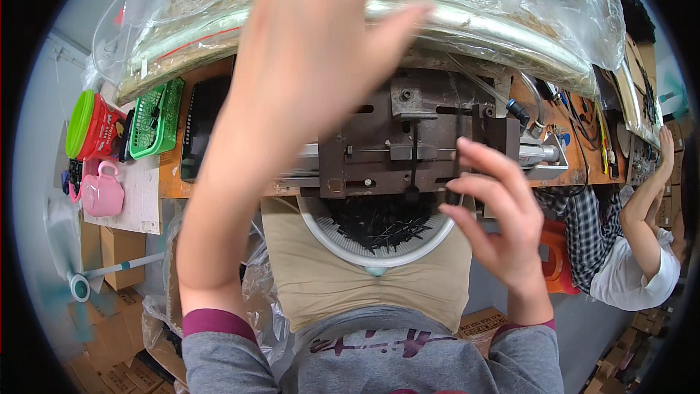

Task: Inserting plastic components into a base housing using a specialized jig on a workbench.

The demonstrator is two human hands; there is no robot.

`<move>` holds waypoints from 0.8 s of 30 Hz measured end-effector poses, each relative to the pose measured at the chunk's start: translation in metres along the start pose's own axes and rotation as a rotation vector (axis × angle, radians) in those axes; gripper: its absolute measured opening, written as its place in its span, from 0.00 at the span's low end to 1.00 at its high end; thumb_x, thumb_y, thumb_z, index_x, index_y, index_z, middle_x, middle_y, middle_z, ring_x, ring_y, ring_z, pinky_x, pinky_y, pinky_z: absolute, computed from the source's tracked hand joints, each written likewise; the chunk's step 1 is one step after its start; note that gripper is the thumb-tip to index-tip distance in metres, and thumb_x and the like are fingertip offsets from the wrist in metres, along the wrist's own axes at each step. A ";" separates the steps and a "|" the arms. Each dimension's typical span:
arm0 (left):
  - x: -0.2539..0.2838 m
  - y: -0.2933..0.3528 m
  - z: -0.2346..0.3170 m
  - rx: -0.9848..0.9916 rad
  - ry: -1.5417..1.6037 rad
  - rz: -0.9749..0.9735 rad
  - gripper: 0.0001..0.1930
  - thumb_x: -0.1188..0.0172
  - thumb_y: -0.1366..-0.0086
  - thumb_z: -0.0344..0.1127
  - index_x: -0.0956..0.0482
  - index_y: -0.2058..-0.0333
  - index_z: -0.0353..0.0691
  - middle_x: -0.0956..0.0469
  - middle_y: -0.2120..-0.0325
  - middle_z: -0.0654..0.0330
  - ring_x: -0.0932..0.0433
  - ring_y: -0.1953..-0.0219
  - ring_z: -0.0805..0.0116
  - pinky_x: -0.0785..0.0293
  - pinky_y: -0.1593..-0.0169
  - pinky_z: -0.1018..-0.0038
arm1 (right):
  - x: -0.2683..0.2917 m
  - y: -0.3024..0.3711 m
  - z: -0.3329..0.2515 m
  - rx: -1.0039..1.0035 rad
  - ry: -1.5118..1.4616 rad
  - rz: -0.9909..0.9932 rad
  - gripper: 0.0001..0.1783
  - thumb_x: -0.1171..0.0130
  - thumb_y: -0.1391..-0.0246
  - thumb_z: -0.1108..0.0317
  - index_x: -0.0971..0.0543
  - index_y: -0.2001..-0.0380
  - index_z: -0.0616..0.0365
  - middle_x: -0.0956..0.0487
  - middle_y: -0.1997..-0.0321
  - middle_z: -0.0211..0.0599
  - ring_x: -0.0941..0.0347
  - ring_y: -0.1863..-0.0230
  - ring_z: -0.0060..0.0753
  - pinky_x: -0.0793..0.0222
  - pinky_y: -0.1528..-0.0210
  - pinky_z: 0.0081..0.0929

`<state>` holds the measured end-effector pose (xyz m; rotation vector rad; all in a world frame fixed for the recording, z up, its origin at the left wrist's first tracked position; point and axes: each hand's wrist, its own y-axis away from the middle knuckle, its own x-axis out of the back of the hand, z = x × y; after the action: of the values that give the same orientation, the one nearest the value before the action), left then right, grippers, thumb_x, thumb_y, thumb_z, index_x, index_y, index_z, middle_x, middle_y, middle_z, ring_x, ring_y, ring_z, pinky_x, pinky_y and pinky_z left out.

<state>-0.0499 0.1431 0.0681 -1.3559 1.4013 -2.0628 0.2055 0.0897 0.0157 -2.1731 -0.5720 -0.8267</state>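
Note:
In front of me is a dark metal fixture (372,164) with slots, bolts and a small clamp block (412,102). A thin black strip (414,160) stands upright across its middle, its thicker end at the near edge. My right hand (503,211) is at the fixture's right front, with curled fingertips around another thin dark strip (457,188), partly hidden by the fingers. My left hand (313,36) is raised over the far left part, smeared by motion; its grip does not show. Below the fixture, a white basket (375,259) holds many thin black pieces.
A plastic-covered ledge (503,29) with black parts runs along the back. A green basket (157,120), red tub (102,131) and pink cup (102,193) are at left. Hoses with a blue fitting (518,109) lie at right. Another person (634,270) works at far right.

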 end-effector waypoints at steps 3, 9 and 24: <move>-0.016 -0.036 -0.034 0.256 -0.038 -0.150 0.16 0.32 0.45 0.30 0.18 0.58 0.31 0.19 0.63 0.47 0.19 0.58 0.53 0.24 0.52 0.68 | -0.019 0.005 -0.006 -0.024 -0.029 -0.106 0.16 0.33 0.55 0.81 0.24 0.61 0.63 0.27 0.39 0.53 0.23 0.48 0.50 0.23 0.51 0.34; -0.034 -0.044 -0.051 0.424 -0.026 -0.388 0.12 0.32 0.46 0.32 0.15 0.63 0.33 0.19 0.67 0.48 0.19 0.60 0.52 0.23 0.54 0.65 | -0.031 -0.006 -0.006 0.019 0.236 -0.240 0.16 0.30 0.59 0.75 0.23 0.64 0.61 0.25 0.38 0.47 0.19 0.71 0.36 0.23 0.66 0.28; -0.019 -0.027 -0.051 0.269 0.039 -0.186 0.13 0.36 0.43 0.36 0.16 0.65 0.30 0.19 0.69 0.46 0.19 0.64 0.50 0.23 0.57 0.66 | 0.036 -0.110 0.005 0.066 0.274 0.065 0.09 0.33 0.46 0.68 0.16 0.63 0.58 0.15 0.65 0.31 0.27 0.76 0.17 0.36 0.75 0.14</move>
<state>-0.0760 0.1977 0.0769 -1.3806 0.9974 -2.3077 0.1649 0.1682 0.0904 -1.9650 -0.3824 -1.0343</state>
